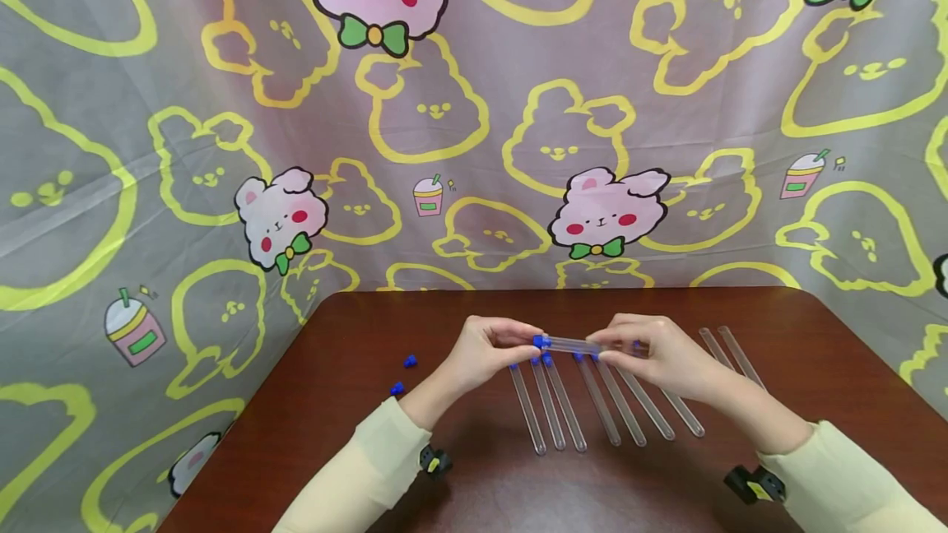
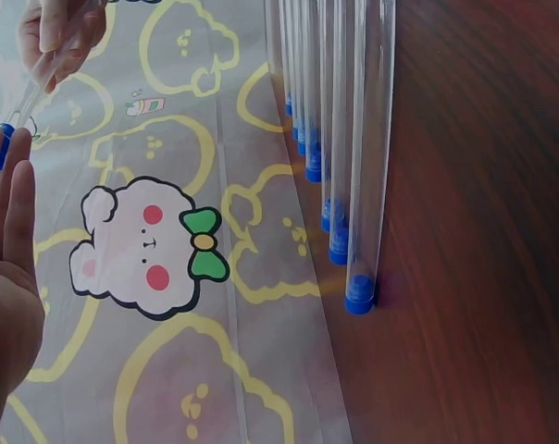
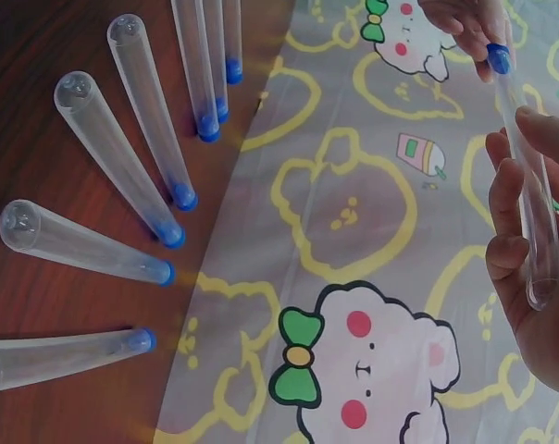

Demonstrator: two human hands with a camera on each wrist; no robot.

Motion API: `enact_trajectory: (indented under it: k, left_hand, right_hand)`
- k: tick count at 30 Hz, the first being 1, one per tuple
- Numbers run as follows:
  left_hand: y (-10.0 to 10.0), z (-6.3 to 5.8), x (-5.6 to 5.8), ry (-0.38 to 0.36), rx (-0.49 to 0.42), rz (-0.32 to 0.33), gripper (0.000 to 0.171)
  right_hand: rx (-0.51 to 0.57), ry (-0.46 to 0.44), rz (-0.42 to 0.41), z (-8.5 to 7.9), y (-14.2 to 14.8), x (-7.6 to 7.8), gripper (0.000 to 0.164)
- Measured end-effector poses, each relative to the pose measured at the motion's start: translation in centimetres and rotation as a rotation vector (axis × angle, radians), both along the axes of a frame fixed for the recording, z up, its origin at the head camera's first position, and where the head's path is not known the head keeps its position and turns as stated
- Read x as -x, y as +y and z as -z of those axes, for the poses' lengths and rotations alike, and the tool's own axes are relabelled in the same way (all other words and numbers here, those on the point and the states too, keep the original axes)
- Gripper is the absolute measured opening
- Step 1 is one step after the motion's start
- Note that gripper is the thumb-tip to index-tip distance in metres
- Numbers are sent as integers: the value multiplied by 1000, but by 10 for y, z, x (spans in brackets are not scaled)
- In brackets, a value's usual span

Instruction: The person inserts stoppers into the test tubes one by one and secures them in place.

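Observation:
A clear test tube [image 1: 570, 345] is held level above the table between both hands. My left hand [image 1: 490, 354] pinches the blue cap [image 1: 541, 341] at its mouth between thumb and fingers. Around the tube's body curl the fingers of my right hand [image 1: 655, 354]; the rounded end lies against the palm in the right wrist view, where the tube [image 3: 529, 185] shows along its length. Below the hands lies a row of test tubes [image 1: 551, 405] with blue caps, rounded ends toward me.
Two loose blue caps [image 1: 411, 361] lie left of my left hand. At the right, two test tubes [image 1: 729, 352] without visible caps lie partly behind my right arm. A patterned curtain [image 1: 474, 253] rises along the back of the brown table [image 1: 355, 323].

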State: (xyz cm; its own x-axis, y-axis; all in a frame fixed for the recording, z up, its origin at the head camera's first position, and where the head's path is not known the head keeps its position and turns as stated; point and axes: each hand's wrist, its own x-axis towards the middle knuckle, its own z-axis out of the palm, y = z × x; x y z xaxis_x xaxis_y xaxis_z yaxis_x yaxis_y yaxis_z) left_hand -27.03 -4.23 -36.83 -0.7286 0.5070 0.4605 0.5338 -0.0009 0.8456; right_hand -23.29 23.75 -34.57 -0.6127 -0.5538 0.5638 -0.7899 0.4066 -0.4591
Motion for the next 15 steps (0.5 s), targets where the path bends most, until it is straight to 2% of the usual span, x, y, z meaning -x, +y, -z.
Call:
enact_trajectory:
  k: [4, 10, 15]
  left_hand:
    - [-3, 0, 0, 5, 10, 16, 25]
    - [-8, -1, -1, -32, 16, 48, 23]
    - [-8, -1, 1, -38, 50, 36, 20]
  right_hand:
    - [-12, 24, 23, 0, -2, -1, 23]
    - [-17, 63, 49, 0, -3, -1, 26]
    - [-10, 79, 40, 0, -4, -2, 28]
